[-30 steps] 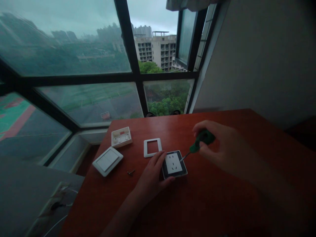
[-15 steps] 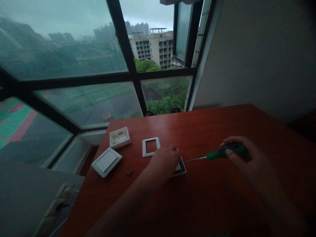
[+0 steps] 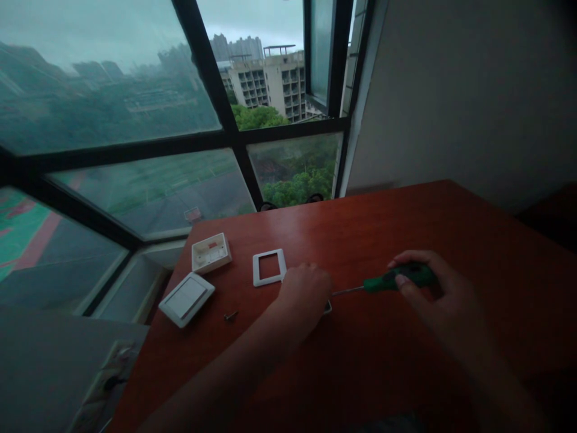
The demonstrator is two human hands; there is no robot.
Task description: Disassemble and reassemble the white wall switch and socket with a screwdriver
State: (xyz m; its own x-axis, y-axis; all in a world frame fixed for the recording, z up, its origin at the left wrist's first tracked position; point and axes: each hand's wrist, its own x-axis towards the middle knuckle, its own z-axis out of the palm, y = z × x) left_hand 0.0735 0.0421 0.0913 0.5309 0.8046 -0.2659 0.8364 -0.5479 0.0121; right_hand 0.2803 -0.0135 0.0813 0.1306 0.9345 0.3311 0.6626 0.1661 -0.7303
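Observation:
My left hand [image 3: 305,291] lies curled over the wall socket plate [image 3: 327,307] on the red-brown table [image 3: 369,222], hiding nearly all of it; only its right corner shows. My right hand [image 3: 428,288] grips a green-handled screwdriver [image 3: 396,278] held low and nearly flat. The screwdriver's metal shaft points left toward the socket's edge. A white square frame [image 3: 269,267] lies just left of my left hand.
A white light switch [image 3: 186,299] and a white back box [image 3: 211,252] sit near the table's left edge. A small screw [image 3: 231,315] lies between the switch and my left arm. Large windows stand behind the table and a wall to the right.
My right hand drew the screwdriver away from the socket face and lowered it to the right. My left hand slid over the socket and covered it. The camera turned slightly right.

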